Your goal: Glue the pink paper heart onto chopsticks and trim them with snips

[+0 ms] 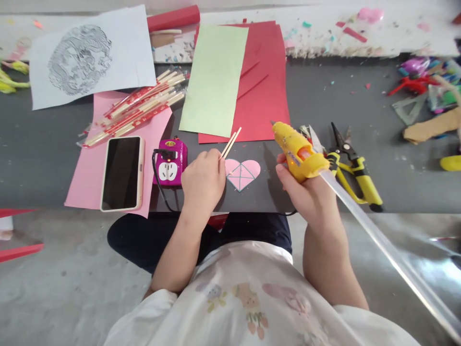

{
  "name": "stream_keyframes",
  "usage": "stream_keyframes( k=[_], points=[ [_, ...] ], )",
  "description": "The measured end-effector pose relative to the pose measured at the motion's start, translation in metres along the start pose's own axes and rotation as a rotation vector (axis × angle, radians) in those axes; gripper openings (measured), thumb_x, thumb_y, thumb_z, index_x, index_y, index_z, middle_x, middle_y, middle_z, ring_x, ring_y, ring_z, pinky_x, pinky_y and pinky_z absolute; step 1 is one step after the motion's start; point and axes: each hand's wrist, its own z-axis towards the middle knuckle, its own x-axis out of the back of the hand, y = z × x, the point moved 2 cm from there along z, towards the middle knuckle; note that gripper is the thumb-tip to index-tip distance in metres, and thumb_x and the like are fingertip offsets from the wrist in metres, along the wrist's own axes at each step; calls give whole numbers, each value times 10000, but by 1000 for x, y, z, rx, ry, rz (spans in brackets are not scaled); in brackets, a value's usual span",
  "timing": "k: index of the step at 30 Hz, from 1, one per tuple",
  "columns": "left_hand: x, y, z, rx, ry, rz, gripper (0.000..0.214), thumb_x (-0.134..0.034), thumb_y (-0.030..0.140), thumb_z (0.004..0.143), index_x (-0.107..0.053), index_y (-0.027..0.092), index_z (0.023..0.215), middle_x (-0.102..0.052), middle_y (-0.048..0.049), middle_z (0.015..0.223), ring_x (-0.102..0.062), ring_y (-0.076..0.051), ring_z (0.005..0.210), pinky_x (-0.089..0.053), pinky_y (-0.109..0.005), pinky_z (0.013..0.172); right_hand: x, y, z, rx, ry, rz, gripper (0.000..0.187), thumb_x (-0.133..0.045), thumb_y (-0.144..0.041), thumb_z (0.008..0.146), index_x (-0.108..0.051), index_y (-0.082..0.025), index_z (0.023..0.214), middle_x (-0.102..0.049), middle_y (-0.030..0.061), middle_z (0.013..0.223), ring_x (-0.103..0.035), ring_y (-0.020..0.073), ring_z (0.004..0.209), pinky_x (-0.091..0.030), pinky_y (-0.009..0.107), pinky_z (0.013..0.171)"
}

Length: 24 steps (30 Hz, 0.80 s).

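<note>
My left hand [203, 180] is closed around a pair of thin wooden chopsticks [231, 143], whose ends stick out up and to the right. Just right of that hand a pink paper heart [245, 174] with dark lines drawn across it lies on the grey table. In my right hand [311, 197] is a yellow hot glue gun [295, 149], its nozzle pointing up and left. A long clear glue stick [389, 252] runs out of its back towards the lower right. The fingers under the gun are partly hidden.
Pliers [355, 168] and scissors [317, 142] lie right of the glue gun. A phone [121, 174], a purple socket block [166, 170] and wrapped chopsticks [133, 113] are at left. Green paper [216, 77] and red sheets [264, 91] lie behind. A printed drawing [86, 57] is far left.
</note>
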Motion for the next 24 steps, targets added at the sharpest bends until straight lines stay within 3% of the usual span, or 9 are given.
stream_keyframes(
  k=[3, 6, 15, 24],
  points=[
    [0, -2, 4, 16, 2, 7, 245, -386, 305, 935, -598, 218, 1020, -663, -44, 877, -617, -200, 807, -362, -281, 614, 6, -6, 3, 88, 63, -327, 187, -596, -386, 820, -600, -275, 971, -641, 77, 1006, -592, 306, 1014, -484, 447, 789],
    [0, -2, 5, 31, -16, 28, 232, -391, 299, 931, -602, 206, 963, -662, -51, 863, -620, -202, 788, -370, -282, 611, 8, -13, 7, 133, 69, -480, 220, -552, -407, 837, -561, -255, 996, -623, 91, 1040, -593, 301, 991, -473, 461, 791],
    [-2, 2, 4, 11, -22, 41, 190, -402, 269, 924, -572, 185, 907, -652, -53, 830, -626, -200, 749, -381, -286, 596, 5, -19, 15, 132, -19, -651, 301, -585, -409, 798, -529, -206, 1013, -555, 144, 1094, -586, 316, 933, -471, 425, 707],
    [-2, -4, 5, 38, -4, 36, 193, -404, 263, 923, -578, 179, 926, -664, -53, 849, -636, -192, 753, -377, -277, 584, 0, -17, 20, 213, 9, -733, 280, -581, -426, 801, -528, -199, 955, -569, 146, 1034, -595, 296, 832, -448, 379, 618]
  ],
)
